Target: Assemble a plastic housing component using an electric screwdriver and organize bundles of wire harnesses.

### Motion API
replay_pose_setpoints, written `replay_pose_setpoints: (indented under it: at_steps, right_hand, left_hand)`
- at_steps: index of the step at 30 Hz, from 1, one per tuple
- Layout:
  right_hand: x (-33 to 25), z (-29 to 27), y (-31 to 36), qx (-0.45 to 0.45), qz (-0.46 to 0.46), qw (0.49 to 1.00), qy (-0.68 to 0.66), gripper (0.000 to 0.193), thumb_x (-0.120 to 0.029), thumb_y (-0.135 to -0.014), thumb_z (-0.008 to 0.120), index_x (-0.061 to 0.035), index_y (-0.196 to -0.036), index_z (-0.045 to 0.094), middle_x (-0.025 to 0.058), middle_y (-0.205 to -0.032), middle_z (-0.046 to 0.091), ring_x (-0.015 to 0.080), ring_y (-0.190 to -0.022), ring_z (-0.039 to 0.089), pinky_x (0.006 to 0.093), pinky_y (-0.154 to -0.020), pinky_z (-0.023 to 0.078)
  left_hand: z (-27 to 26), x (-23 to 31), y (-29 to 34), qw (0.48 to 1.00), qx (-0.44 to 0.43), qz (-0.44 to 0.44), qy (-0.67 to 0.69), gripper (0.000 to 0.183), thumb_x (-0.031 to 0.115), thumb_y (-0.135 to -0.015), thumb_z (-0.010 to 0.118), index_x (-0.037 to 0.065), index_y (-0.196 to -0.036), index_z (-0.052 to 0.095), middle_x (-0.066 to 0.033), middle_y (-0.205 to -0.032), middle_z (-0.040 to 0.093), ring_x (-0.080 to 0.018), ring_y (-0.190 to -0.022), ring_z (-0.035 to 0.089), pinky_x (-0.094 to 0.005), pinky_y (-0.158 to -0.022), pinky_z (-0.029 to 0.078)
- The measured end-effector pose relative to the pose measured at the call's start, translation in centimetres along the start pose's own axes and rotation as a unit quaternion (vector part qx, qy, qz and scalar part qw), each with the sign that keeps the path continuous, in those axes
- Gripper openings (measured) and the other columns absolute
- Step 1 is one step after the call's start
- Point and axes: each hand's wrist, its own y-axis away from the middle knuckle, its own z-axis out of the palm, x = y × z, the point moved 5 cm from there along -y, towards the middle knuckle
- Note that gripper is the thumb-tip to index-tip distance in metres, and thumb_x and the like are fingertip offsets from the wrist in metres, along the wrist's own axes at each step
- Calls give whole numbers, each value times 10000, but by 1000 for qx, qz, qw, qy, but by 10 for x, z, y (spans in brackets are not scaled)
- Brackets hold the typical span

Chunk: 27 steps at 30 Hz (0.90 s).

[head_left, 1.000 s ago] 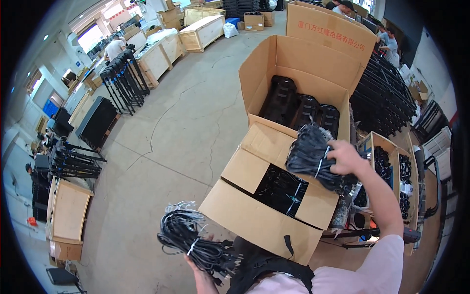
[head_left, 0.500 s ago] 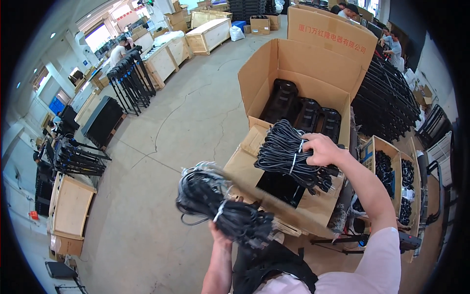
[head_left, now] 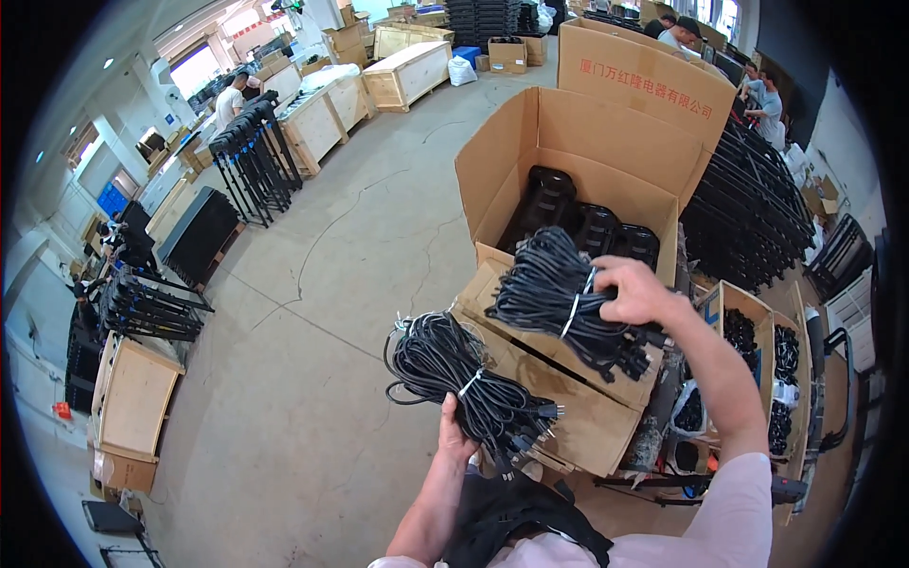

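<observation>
My left hand [head_left: 456,433] is closed around a bundle of black power cords [head_left: 447,364], tied with white ties, its plugs pointing right. My right hand [head_left: 636,290] grips another tied bundle of black power cords [head_left: 542,284], whose plugs hang toward the lower right. Both bundles are in the air by a cardboard box [head_left: 592,426]; its top flaps lie nearly flat with a dark gap between them. Just behind stands a taller open carton [head_left: 497,170] with several glossy black moulded parts [head_left: 549,199] inside.
To the right, a wooden crate [head_left: 753,303] holds more black cables. Black metal frames [head_left: 748,208] are stacked behind it. Wooden crates [head_left: 407,71] and black folded stands [head_left: 251,156] line the far left. Several people work in the background, one in a pale shirt [head_left: 230,102].
My left hand has brought its bundle to the right, nearer the box. The near flap, upright and blurred before, now lies down over most of the dark opening. My right hand has barely moved.
</observation>
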Motion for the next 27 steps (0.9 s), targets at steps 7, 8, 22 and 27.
replay_pose_setpoints:
  at_steps: [7, 8, 22, 27]
  right_hand:
    - [51, 132, 29, -100, 59, 993, 13, 337, -278, -661, 772, -109, -952, 766, 167, -1491, 566, 384, -1349, 545, 517, -1094, 447]
    - [42, 134, 27, -114, 73, 991, 1, 317, -295, -662, 785, -96, -903, 734, 172, -1502, 554, 381, -1362, 519, 528, -1108, 424]
    - [55, 107, 27, -122, 56, 991, 22, 333, -290, -653, 791, -97, -922, 758, 149, -1210, 642, 360, -1195, 593, 457, -1009, 486]
    - [67, 112, 25, -125, 57, 990, 28, 288, -274, -635, 794, -97, -859, 760, 135, -1149, 654, 352, -1137, 613, 443, -959, 506]
  left_hand:
    - [60, -21, 1, 998, 62, -11, 1, 693, 556, -976, 683, 21, -1407, 594, -160, -1348, 693, -326, -1226, 677, -501, -1096, 532]
    - [70, -26, 2, 996, 86, -9, 2, 671, 549, -984, 676, 31, -1404, 600, -155, -1350, 693, -325, -1228, 676, -500, -1094, 533]
    - [59, -80, -20, 984, 163, 40, -65, 574, 249, -999, 756, 50, -1473, 499, -100, -1403, 631, -234, -1254, 624, -405, -1093, 513]
    - [94, -76, -18, 978, 169, 11, -126, 539, 302, -1000, 755, 51, -1439, 565, -96, -1391, 648, -215, -1230, 625, -392, -1105, 487]
